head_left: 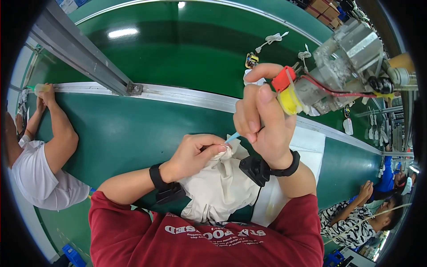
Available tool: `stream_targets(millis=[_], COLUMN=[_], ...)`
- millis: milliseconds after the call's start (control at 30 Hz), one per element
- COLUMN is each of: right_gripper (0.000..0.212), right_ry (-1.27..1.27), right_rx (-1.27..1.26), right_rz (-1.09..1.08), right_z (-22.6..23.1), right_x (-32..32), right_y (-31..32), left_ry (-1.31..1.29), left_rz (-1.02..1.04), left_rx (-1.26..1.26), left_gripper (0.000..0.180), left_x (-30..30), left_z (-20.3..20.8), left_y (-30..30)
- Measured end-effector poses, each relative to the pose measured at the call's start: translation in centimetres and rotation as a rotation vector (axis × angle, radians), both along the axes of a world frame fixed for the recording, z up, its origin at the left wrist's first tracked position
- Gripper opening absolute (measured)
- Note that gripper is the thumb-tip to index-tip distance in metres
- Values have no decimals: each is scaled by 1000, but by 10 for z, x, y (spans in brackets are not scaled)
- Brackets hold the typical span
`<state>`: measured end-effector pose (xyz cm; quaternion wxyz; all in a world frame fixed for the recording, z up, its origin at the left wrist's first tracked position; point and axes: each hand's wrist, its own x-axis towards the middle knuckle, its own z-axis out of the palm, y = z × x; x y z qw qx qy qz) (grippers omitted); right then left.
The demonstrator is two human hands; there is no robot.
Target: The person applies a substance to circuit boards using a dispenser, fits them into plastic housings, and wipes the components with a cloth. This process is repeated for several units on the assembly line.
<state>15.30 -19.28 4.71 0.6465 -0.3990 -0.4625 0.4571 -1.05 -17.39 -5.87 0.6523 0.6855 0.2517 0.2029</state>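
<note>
My right hand (269, 120) is raised over the bench, its fingers curled round the front end of what looks like a glue dispensing valve (318, 75). The valve has a grey, smeared body, a yellow collar, a red block and red and black wires. Its light-blue tapered nozzle (232, 137) sticks out below my fingers, pointing down to the left. At the nozzle's end, my left hand (195, 153) pinches a bunched white cloth (218, 187) between thumb and fingers. The cloth drapes down toward my body. My fingers hide the middle of the nozzle.
A white sheet (311, 147) lies on the green bench (129, 129) to the right. Past a metal rail (191, 99), a green conveyor belt (178, 53) carries a small circuit board (252, 60) and white cords (271, 40). A grey post (82, 49) rises left. Co-workers sit on both sides.
</note>
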Motion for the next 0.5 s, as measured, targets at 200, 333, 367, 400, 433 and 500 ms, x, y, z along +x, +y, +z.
stream_targets(millis=[200, 333, 367, 400, 433, 500], right_gripper=[30, 28, 28, 27, 27, 27], right_ry=[47, 62, 33, 4, 1, 60], right_rx=[24, 27, 37, 46, 52, 64], right_rz=[-23, 96, 139, 181, 183, 148], right_z=[-7, -15, -15, -15, -15, -14], right_x=[0, -11, -13, -14, -15, -14], right_y=[3, -8, -9, -9, -9, -8], left_ry=[-211, -141, -112, -81, -83, -96], left_rz=[361, 232, 172, 111, 113, 122], left_rx=[-315, -90, 25, 139, 145, 115], left_gripper=[16, 15, 14, 13, 13, 13], left_x=[3, -1, -4, -5, -6, -5], left_z=[-6, 11, 13, 15, 14, 9], left_y=[-7, -15, -13, -12, -11, -12])
